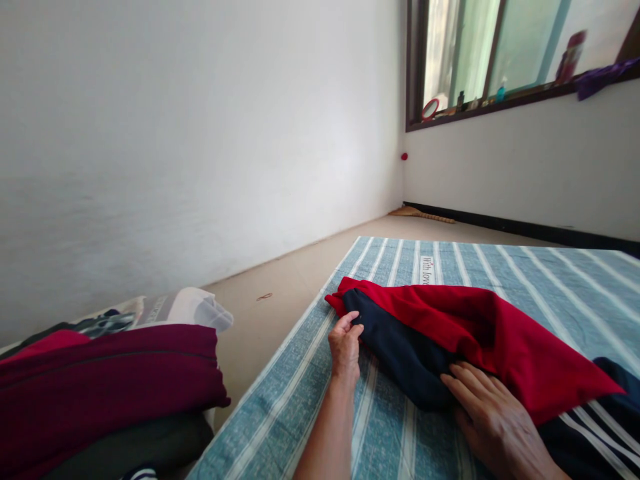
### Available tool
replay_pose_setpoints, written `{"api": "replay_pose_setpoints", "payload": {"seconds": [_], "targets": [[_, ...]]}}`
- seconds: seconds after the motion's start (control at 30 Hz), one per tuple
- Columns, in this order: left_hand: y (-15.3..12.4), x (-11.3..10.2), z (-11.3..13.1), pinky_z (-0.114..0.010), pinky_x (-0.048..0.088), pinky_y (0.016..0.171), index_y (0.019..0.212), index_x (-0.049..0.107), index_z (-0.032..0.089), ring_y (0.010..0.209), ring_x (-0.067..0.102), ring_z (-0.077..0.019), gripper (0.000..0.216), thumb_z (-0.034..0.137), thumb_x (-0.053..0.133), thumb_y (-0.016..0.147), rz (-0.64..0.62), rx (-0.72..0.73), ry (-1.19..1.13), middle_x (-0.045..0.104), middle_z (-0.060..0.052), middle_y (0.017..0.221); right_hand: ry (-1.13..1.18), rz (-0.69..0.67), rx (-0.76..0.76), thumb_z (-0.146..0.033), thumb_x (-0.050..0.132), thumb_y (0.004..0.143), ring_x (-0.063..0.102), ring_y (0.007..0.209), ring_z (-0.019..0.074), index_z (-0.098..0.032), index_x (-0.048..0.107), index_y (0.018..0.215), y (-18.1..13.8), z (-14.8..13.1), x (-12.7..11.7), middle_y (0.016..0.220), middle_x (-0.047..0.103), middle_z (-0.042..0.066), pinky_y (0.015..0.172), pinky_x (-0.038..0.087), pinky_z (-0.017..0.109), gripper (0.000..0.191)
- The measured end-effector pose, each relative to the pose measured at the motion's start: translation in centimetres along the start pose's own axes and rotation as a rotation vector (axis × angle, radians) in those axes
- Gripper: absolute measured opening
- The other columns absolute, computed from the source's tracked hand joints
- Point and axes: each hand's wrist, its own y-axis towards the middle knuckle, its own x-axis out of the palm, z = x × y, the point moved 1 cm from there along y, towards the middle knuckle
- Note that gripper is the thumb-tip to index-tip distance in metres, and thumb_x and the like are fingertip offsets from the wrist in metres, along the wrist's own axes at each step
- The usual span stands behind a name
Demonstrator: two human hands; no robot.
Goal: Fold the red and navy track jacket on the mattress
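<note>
Presumably light, soft and limp, the red and navy garment (430,315) lies on the striped sheet (290,407), its navy end pinched by the left hand (345,348), the right hand (493,410) resting loosely outstretched upon it; edges likely offer the surest hold.

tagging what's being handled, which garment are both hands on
The red-and-navy garment on the striped cloth: the left hand pinches it, the right hand rests on it. The maroon garment lies apart, untouched.
</note>
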Motion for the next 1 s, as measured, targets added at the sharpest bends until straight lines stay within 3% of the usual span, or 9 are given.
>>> {"api": "replay_pose_setpoints", "payload": {"seconds": [0.13,0.23,0.67,1.0], "targets": [[0.1,-0.1,-0.4,-0.026,0.047,0.06,0.089,0.07,0.015,0.064,0.063,-0.0157,0.034,0.022,0.074,0.055,0.002,-0.049,-0.014,0.07,-0.003,0.073,0.006,-0.002,0.024,-0.01,0.044,0.079,0.063,0.104,0.0215,-0.022,0.066,0.107,0.0,0.0,0.0,0.109,0.069,0.006,0.085,0.047,0.032,0.037],[0.3,-0.1,-0.7,-0.026,0.047,0.061,0.084,0.068,0.015,0.063,0.062,-0.0155,0.034,0.028,0.079,0.053,0.028,-0.032,0.004,0.069,-0.002,0.07,0.009,0.004,0.022,-0.01,0.044,0.079,0.063,0.104,0.0221,-0.021,0.066,0.106,0.1,-0.1,-0.1,0.109,0.069,0.007,0.085,0.047,0.033,0.036],[1.3,-0.7,-1.8,-0.029,0.047,0.069,0.082,0.075,0.017,0.072,0.064,-0.0206,0.022,0.023,0.072,0.062,0.148,0.195,0.299,0.071,-0.004,0.073,-0.012,-0.003,0.02,-0.008,0.043,0.08,0.062,0.104,0.0219,-0.02,0.066,0.105,0.5,-0.3,-0.5,0.108,0.069,0.007,0.085,0.046,0.033,0.036],[1.9,-1.0,-2.2,-0.027,0.044,0.067,0.072,0.072,0.017,0.067,0.06,-0.0182,0.013,0.028,0.069,0.065,0.149,0.25,0.314,0.069,-0.003,0.068,0.019,0.012,0.002,-0.008,0.044,0.079,0.062,0.102,0.0208,-0.02,0.065,0.106,0.5,0.1,-0.3,0.106,0.069,0.006,0.085,0.044,0.031,0.036]]}}
